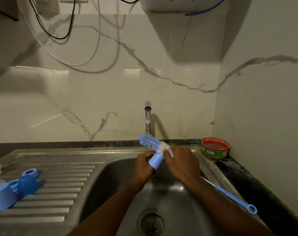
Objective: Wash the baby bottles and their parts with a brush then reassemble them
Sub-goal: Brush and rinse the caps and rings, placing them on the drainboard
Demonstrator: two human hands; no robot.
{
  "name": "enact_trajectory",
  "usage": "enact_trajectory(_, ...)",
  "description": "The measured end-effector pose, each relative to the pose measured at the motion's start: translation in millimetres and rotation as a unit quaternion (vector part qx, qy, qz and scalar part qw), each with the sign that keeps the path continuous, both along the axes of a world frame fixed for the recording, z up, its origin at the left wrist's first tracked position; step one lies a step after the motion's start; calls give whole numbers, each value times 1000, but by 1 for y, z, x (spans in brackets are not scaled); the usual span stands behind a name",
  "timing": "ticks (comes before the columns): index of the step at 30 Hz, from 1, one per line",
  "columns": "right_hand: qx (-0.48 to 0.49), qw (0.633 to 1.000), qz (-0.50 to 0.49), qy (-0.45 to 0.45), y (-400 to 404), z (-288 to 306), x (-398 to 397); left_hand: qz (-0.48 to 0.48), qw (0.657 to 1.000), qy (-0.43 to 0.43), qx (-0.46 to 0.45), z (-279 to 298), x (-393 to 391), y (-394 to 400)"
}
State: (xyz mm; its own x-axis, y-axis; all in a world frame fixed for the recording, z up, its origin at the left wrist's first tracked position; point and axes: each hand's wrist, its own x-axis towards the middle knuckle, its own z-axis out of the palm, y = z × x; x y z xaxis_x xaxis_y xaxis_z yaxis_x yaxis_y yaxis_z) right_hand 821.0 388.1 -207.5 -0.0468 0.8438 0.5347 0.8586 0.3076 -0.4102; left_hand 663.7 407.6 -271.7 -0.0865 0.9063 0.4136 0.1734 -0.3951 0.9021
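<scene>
- My left hand point(143, 165) grips the light-blue bottle part point(155, 161) above the sink point(110, 176).
- My right hand point(180, 163) pinches the brush point(151, 143), whose bristles lie under the tap point(147, 116) stream.

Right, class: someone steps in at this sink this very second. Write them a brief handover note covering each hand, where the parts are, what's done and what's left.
Left hand: grips a light blue cap over the sink.
Right hand: holds the bottle brush, its bristles pushed through the cap.
Tap: running.
Draining board: other blue bottle parts wait at its left end. I cannot tell whether they are washed.
Left: finish scrubbing, rinse, reassemble everything.
</scene>
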Motion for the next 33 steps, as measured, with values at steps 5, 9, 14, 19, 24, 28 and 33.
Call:
enact_trajectory(5,-27,999,13,16,0,1,8,109,990,-85,40,18,-8,3)
enact_trajectory(9,-26,999,24,41,0,-2,3,90,995,-29,17,19,-20,-2)
enact_trajectory(14,-23,999,-3,36,1,2,-2,-5,998,67,20,12,-12,-6)
enact_trajectory(19,-50,998,12,39,-1,2,5,124,989,-86,2,28,-12,-6)
enact_trajectory(24,-75,996,35,37,-4,1,-1,49,997,-8,-60,15,-14,-7)
enact_trajectory(28,-33,999,-7,20,-9,7,-5,-24,997,26,-71,10,5,-4)
enact_trajectory(33,7,998,-57,21,-7,11,2,33,999,-1,10,19,6,-2)
